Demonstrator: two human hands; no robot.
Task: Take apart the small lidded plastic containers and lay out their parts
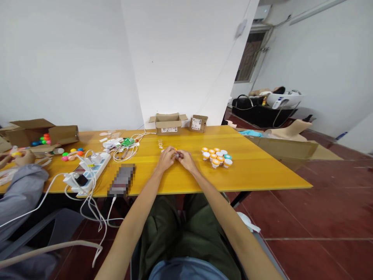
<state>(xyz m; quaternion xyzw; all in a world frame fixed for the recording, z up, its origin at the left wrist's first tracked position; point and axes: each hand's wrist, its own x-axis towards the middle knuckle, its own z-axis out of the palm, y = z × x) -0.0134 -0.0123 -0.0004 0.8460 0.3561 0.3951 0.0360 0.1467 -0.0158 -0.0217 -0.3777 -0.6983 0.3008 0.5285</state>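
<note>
Head-high view, forward and down

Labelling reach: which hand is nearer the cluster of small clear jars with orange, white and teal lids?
Right. The right hand is left of the jar cluster, apart from it; the left hand is farther left.

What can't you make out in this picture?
All in the head view:
Small item: mostly covered by the left hand and right hand.
Dark device: details lost to pixelation.
Box label: print too small.
Co-worker: cut off by the left edge.
</note>
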